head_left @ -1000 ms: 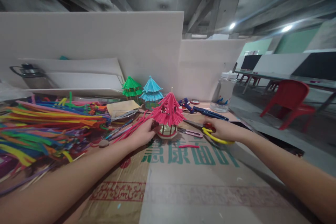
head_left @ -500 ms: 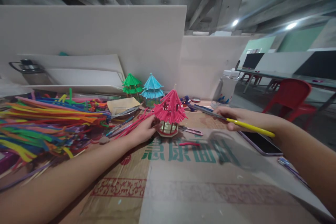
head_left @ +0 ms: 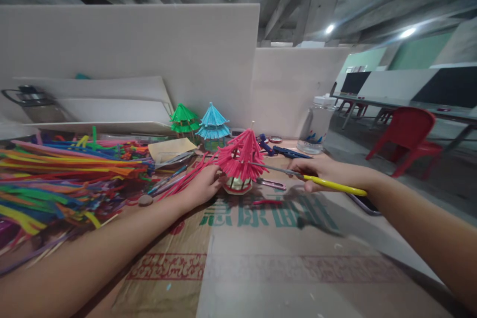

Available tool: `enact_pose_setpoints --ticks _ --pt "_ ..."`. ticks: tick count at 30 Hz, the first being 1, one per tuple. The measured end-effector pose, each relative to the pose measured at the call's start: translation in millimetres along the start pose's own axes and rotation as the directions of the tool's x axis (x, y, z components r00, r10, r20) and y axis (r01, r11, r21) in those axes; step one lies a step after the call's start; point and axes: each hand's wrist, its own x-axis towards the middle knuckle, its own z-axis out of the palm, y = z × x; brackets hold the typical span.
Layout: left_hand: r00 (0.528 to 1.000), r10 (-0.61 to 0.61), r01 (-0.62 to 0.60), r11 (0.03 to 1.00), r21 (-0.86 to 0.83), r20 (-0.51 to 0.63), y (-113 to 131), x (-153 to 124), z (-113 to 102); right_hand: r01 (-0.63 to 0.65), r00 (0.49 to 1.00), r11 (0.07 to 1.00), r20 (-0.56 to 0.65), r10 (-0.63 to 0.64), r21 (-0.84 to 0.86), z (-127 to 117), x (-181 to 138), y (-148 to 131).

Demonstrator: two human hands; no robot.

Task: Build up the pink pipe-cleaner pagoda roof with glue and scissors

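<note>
We see the pink little house (head_left: 243, 161) in the middle, over the cardboard (head_left: 160, 293), leaning a bit. Our left hand (head_left: 203, 186) has its fingers bent in around the low left side, we think so it won't wobble; some fingertips are hidden. Our right hand (head_left: 320, 173) has its fingers curled round the yellow-handled scissors (head_left: 335, 185), held sideways, perhaps so the blades can reach the fringe. They overlap it, but we can't tell if they touch. One loose pink bit (head_left: 268, 201) lies in front. Behind stand one green house (head_left: 184, 119) and one blue house (head_left: 212, 121), so we count three houses. Farther out are two bottles: one clear (head_left: 315, 126), one dark-topped (head_left: 37, 104). The fuzzy sticks (head_left: 82, 164) on the left are too many to count.
</note>
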Motion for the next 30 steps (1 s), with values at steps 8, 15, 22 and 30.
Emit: enact_pose_setpoints --ticks 8,15,22,30 --pt "0.995 0.104 -0.104 0.992 0.072 0.005 0 -2 -1 0.054 0.998 0.998 -0.042 -0.053 0.021 7 6 -14" --pt "0.984 0.174 -0.176 0.978 0.110 0.028 7 -3 -3 0.118 0.993 0.984 -0.040 -0.113 0.134 11 10 -20" --pt "0.982 0.181 -0.186 0.975 0.120 0.054 8 -2 -3 0.161 0.987 0.968 -0.055 -0.153 0.192 12 13 -23" --pt "0.978 0.200 -0.206 0.971 0.124 0.065 9 -2 -3 0.198 0.980 0.954 -0.076 -0.185 0.225 17 15 -10"
